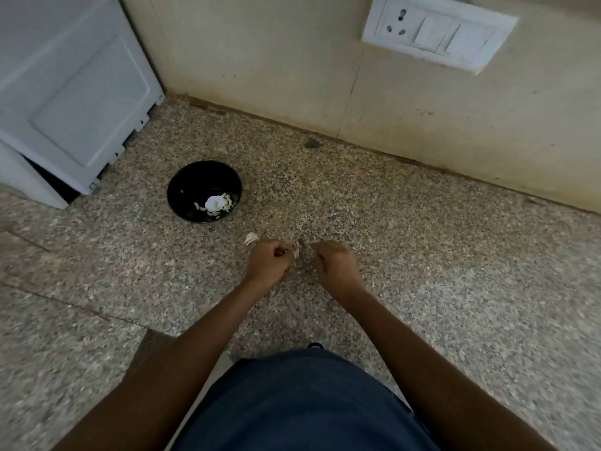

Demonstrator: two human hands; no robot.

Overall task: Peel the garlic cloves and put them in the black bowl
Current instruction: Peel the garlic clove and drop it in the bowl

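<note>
Curled tight, the fingers of the left hand (pixel 269 262) fold into a loose fist, with the thumb and forefinger pinching a small pale garlic clove (pixel 296 253) whose papery white tip pokes out on the side facing the other hand. Just beyond this hand's knuckles, on the side toward the round black bowl (pixel 185 183), a scrap of white garlic skin (pixel 251 238) lies on the speckled brown granite counter (pixel 422 255). The bowl stands further off in that same direction, apart from both hands, and it holds several peeled yellowish-white cloves (pixel 227 203) gathered round a bright white patch on its floor. What that patch is cannot be told.

Beside the left hand, the right hand (pixel 335 265) is also curled, its fingertips drawn together in a pinch near the clove's exposed end; whether they grip a strip of skin or touch the clove itself is too small and blurred to tell. Both hands hover close together just above the counter, on the near side of the bowl.

Left of the bowl stands a white boxy appliance (pixel 65 92). Far right of it, on the cream wall (pixel 260 60), sits a white socket-and-switch plate (pixel 439 34).
</note>
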